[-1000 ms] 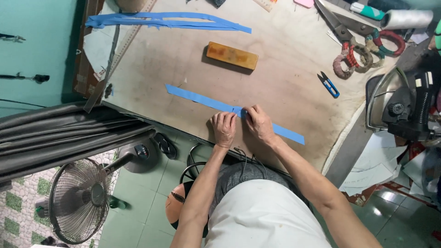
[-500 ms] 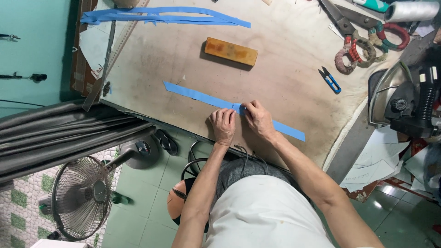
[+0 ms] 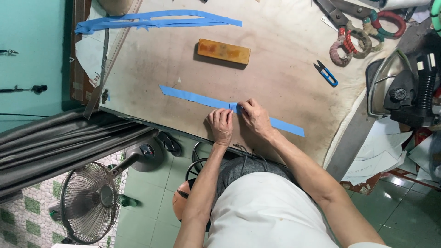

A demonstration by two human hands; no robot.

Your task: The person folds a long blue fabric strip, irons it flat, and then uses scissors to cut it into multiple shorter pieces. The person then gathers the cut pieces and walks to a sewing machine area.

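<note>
1. Your left hand (image 3: 221, 125) lies palm down with its fingers loosely curled, the fingertips pressing on the blue fabric strip (image 3: 197, 97) near its middle.
2. Your right hand (image 3: 255, 118) is just beside it, thumb and forefinger pinched on the same strip; the two hands almost touch.
3. The strip lies flat and slanted across the padded work table (image 3: 285, 69), its near end close to the table's front edge, which runs just under your wrists.
4. Past the strip you have open board up to the orange block (image 3: 223, 51), and more bare surface on either side of it.
5. To the right, the small blue thread snips (image 3: 326, 73) lie well apart from your hands; beyond them the table's edge curves down toward the iron (image 3: 395, 85).
6. Count: one strip under your hands, one bundle of longer blue strips (image 3: 156, 20) at the far edge, one block, one pair of snips, one iron.
7. Large shears with wrapped handles (image 3: 363, 32) lie in the far right corner; how many pairs I cannot tell.
8. One floor fan (image 3: 89, 202) stands below the front edge.
</note>
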